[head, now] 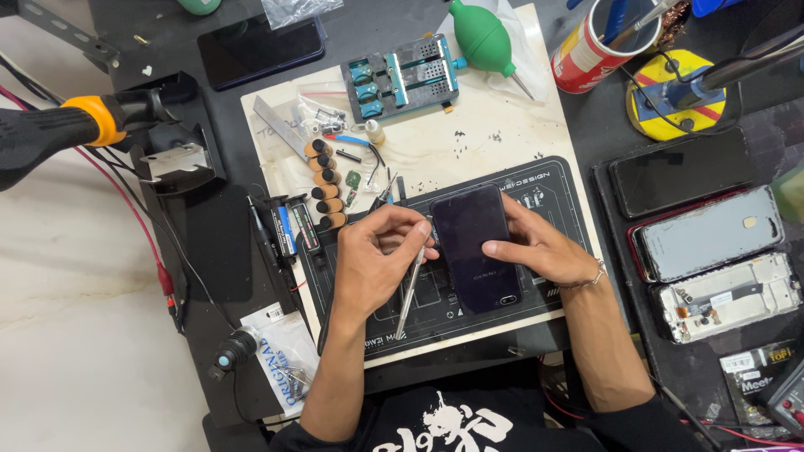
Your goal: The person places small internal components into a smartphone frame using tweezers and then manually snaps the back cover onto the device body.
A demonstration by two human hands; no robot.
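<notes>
Your left hand (378,255) is curled closed around one slim metal tool (411,285), pinched between thumb and fingertips, its upper end against the left edge of the dark phone (480,247) and its lower end slanting down toward you. Your right hand (540,247) is partly open — fingers spread flat across the phone's right side, thumb pressed on its back, steadying it rather than gripping it. The phone lies back-up on the black work mat (548,180), near the mat's middle, tilted slightly.

Count what surrounds you. One green air blower (483,39) sits at the top of the pale board (494,134), beside one teal-and-grey clamp fixture (402,77). A column of five small brown-capped cylinders (325,184) runs down the board's left part. One more dark phone (260,46) lies face-up at the top left. To your right, on a dark tray (699,368), three pieces are stacked in a row — one black phone (678,172), one grey back panel in a red frame (712,233), one bare white frame (727,297). One red can (590,50) holds tools at the top, next to a yellow round stand (674,105). An orange-collared black handle (59,134) reaches in from the left.
</notes>
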